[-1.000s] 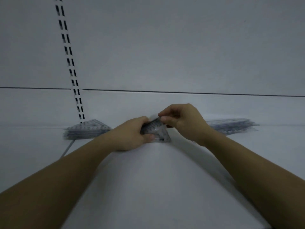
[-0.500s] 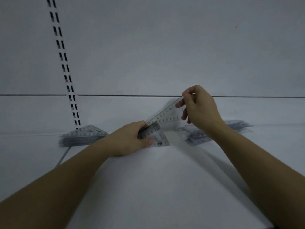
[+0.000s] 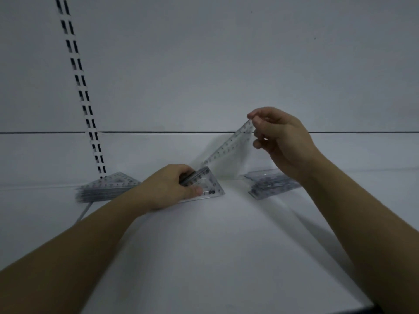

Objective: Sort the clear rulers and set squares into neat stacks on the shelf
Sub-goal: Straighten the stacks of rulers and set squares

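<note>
My left hand [image 3: 172,185] grips a small stack of clear set squares [image 3: 209,185] resting on the white shelf [image 3: 215,257], thumb on top. My right hand [image 3: 277,138] pinches the upper tip of one clear set square [image 3: 229,150], lifted and tilted above that stack, its lower corner close to the stack. A neat stack of clear set squares [image 3: 106,185] lies at the left against the back. A looser pile of clear rulers and squares [image 3: 269,183] lies at the right, partly hidden behind my right wrist.
A white back wall rises behind the shelf, with a slotted upright rail [image 3: 84,96] running down to the left stack. A dark horizontal seam [image 3: 158,132] crosses the wall. The shelf's front right corner [image 3: 371,307] shows at the bottom right.
My right hand drew one set square off the stack under my left hand and raised it up and to the right. The left hand stayed on the stack.
</note>
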{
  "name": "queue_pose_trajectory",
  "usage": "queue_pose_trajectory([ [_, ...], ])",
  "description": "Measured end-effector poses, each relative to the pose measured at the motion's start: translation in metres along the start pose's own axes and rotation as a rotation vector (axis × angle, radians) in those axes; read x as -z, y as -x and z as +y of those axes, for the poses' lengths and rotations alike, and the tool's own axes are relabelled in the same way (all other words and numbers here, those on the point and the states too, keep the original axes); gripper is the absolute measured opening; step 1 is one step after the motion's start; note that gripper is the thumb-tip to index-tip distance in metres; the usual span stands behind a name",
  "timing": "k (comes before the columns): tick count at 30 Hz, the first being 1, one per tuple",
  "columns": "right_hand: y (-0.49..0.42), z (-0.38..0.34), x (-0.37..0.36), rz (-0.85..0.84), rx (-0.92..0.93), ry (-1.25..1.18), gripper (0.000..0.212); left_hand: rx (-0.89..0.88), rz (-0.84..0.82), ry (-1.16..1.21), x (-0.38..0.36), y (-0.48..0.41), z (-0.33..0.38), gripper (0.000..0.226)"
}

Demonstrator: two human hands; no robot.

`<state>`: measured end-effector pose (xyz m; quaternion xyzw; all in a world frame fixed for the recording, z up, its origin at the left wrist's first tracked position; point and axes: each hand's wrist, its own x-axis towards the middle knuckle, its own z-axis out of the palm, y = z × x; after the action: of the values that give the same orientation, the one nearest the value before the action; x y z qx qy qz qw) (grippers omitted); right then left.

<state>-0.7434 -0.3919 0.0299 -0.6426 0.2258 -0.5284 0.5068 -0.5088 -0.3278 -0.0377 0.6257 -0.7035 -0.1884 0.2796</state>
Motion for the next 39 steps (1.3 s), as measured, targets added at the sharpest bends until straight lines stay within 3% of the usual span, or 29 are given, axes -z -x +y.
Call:
queue_pose_trajectory([
  [5, 0.004, 0.006, -0.005, -0.200, -0.121, -0.027, 0.020, 0.044, -0.033, 0.088, 0.006, 0.001, 0.001, 0.025],
  [7, 0.005, 0.011, -0.004, -0.268, -0.171, 0.049, 0.027, 0.055, -0.031, 0.175, 0.007, 0.003, 0.003, 0.023],
  [9, 0.006, 0.014, -0.002, -0.308, -0.151, 0.196, 0.018, 0.077, -0.041, 0.256, 0.009, 0.004, 0.002, 0.025],
  [14, 0.005, 0.022, 0.002, -0.226, -0.056, 0.508, 0.002, 0.162, -0.065, 0.523, 0.012, 0.004, -0.004, 0.027],
  [18, 0.004, 0.023, -0.002, -0.165, 0.023, 0.658, 0.029, 0.152, -0.054, 0.627, 0.010, 0.004, -0.001, 0.038],
  [21, 0.008, 0.026, -0.011, -0.229, 0.031, 0.813, 0.019, 0.143, -0.107, 0.709, 0.006, 0.005, 0.005, 0.045],
  [26, 0.010, 0.033, -0.017, -0.227, 0.089, 0.987, 0.008, 0.118, -0.064, 0.551, 0.002, 0.007, 0.010, 0.030],
  [31, 0.008, 0.047, -0.017, -0.263, 0.026, 1.223, 0.024, 0.149, 0.074, 0.073, -0.010, 0.010, 0.024, 0.032],
  [39, 0.019, 0.043, -0.032, -0.346, 0.086, 1.484, 0.031, -0.035, 0.057, -0.109, -0.020, 0.005, 0.016, 0.022],
])
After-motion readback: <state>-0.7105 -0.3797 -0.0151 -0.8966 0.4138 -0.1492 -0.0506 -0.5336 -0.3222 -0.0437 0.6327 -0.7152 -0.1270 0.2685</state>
